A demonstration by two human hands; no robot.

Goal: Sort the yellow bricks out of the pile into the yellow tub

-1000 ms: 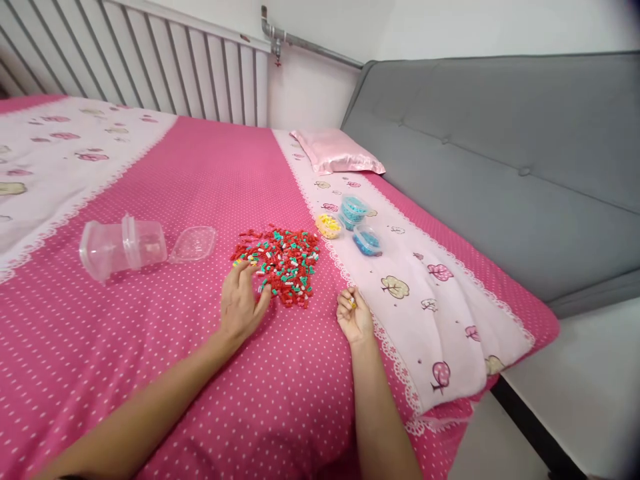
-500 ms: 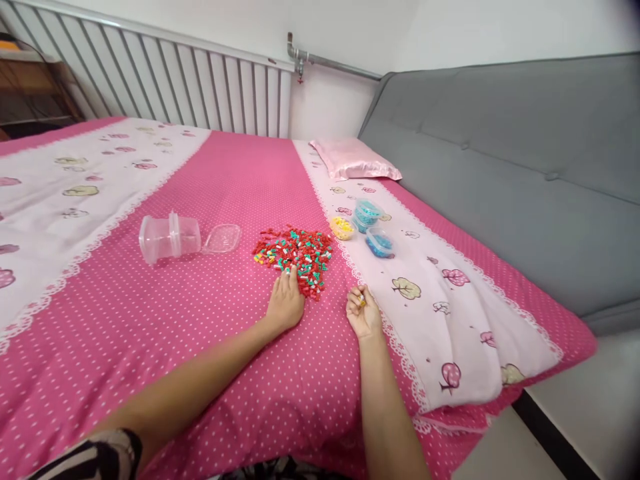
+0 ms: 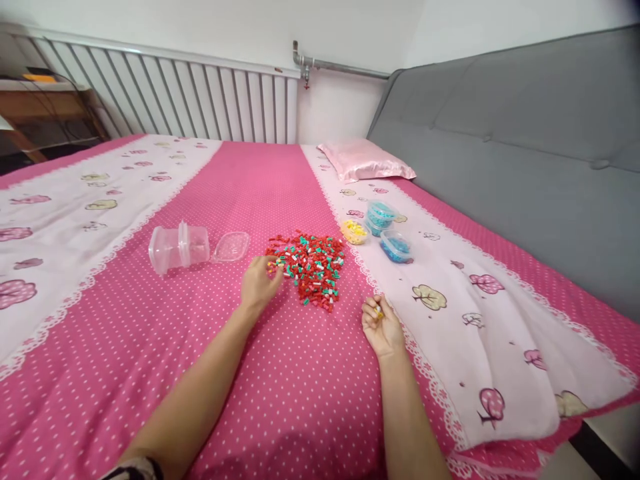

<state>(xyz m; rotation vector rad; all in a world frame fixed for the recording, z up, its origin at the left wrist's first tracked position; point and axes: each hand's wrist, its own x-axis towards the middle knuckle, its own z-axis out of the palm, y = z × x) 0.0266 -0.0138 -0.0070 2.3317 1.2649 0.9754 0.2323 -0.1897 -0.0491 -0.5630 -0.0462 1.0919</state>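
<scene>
A loose pile of small capsule-like pieces (image 3: 315,267), mostly red with green and white ones, lies on the pink bedsheet. At its left edge is my left hand (image 3: 259,285), its thumb and fingers apart around a few yellow pieces (image 3: 272,266). Palm up to the right of the pile, my right hand (image 3: 384,328) has its fingers curled over small yellow-and-white pieces (image 3: 379,311). Beyond it stand a tub of yellow pieces (image 3: 355,232), a tub of turquoise pieces (image 3: 380,217) and a tub of blue pieces (image 3: 395,247).
Clear plastic tubs (image 3: 179,248), fitted together, lie on their side at the left, beside a clear lid (image 3: 232,247). A pink pillow (image 3: 365,160) rests at the back near the grey headboard (image 3: 515,140). A white radiator (image 3: 200,93) runs along the wall.
My left hand has shifted left from the pile's front to its left edge, by the yellow pieces. The right hand stays curled around its pieces. The view has tilted slightly.
</scene>
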